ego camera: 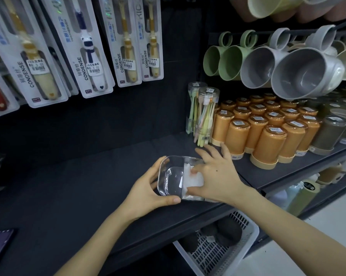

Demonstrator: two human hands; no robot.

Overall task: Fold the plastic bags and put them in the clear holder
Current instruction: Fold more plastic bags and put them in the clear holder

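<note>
Head view: the bag (190, 177) lies in the holder's (171, 176) 3 o'clock half, pressed by the spread right hand (218, 174). The left hand (148, 188) grips its 9 o'clock end.

Toothbrush packs (92, 56), upper left: "CONDENSE" printed vertically; "TOOTHBRUSH" in blue above it.
Price stickers (92, 69) on packs: "2.00".
Corner tab (88, 91), pack bottom: "SOFT".
Orange jar labels (240, 122), right: unreadable.
</note>
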